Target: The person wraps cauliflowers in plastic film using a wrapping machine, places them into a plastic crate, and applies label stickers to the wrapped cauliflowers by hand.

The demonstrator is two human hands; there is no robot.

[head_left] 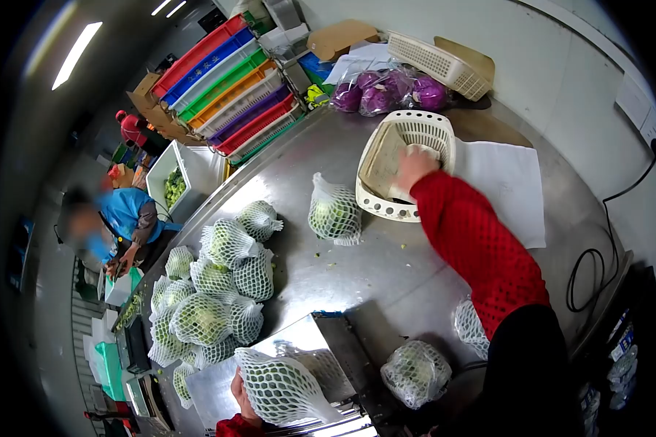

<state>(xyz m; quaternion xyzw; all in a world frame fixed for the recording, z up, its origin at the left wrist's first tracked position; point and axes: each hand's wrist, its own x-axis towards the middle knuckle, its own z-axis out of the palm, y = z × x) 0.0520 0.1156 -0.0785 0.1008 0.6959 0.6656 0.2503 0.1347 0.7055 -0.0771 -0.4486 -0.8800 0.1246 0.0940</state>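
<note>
blue crate [184,89] lettering [213,63]: unreadable | left grip [245,398]: curled round netted vegetable [283,386] | right grip [416,167] at basket [388,209]: spread or pressed, can't tell

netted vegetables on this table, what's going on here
The person's left hand holds a netted vegetable at the metal box. The right hand is in the white basket; what it touches there is unclear. A pile of netted vegetables sits to the left on the table, and bagged purple vegetables lie at the back.
</note>
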